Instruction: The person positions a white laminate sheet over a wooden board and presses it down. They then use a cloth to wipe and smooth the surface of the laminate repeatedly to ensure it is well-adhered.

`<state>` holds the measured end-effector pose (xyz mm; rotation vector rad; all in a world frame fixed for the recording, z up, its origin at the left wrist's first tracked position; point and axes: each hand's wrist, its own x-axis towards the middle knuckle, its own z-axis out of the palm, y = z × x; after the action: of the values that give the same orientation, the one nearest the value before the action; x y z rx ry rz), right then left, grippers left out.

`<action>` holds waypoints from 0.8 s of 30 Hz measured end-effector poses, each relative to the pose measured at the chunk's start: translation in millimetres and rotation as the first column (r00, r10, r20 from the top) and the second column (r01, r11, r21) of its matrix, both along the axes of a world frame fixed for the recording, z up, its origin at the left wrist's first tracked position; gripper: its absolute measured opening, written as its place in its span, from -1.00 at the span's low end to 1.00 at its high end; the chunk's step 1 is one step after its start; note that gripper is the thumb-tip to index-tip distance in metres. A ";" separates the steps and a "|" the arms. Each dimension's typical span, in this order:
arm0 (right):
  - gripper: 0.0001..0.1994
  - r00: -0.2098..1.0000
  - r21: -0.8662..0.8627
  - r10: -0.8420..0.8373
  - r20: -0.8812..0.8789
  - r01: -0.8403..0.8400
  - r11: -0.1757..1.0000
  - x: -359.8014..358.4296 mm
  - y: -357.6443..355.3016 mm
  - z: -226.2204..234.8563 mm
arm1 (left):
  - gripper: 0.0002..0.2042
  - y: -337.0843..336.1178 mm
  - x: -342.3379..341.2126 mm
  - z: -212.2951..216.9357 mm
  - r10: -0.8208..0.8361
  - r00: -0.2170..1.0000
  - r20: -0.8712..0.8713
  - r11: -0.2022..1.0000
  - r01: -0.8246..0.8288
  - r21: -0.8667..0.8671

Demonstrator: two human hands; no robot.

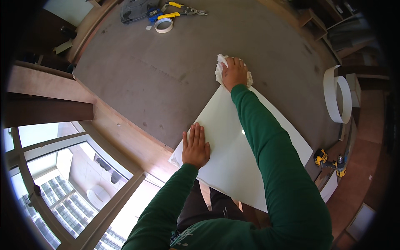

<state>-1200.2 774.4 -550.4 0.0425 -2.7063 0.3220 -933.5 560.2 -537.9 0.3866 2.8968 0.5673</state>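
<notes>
A glossy white panel [225, 146] lies at an angle on the brown worktable [166, 79], its near end reaching out over the table's edge toward my body. My left hand [196, 148] rests flat on the panel's left side, fingers stretched out and close together. At the far corner of the panel, my right hand [236, 76] is closed on a crumpled white cloth [219, 71] and presses it down. The cloth covers that corner. My right forearm crosses over the panel and hides part of its right side.
Toward the back left lie yellow-handled snips [170, 15], a roll of tape [163, 26], a blue tool [154, 16] and a dark object [135, 11]. A curled white strip [329, 96] stands at the right edge, with yellow-black power drills [341, 166] nearer. A window [79, 179] is at left.
</notes>
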 end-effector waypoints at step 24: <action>-0.75 0.688 0.017 -0.705 0.172 0.714 0.700 404.5 336.3 3.5 | -0.30 6.7 6.3 -24.9 -0.084 0.983 -0.165 0.978 0.050 -0.201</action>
<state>-795.7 1110.7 -546.9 -1.0782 -2.6148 0.1506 -927.1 566.9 -562.8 0.5266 3.0532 0.2445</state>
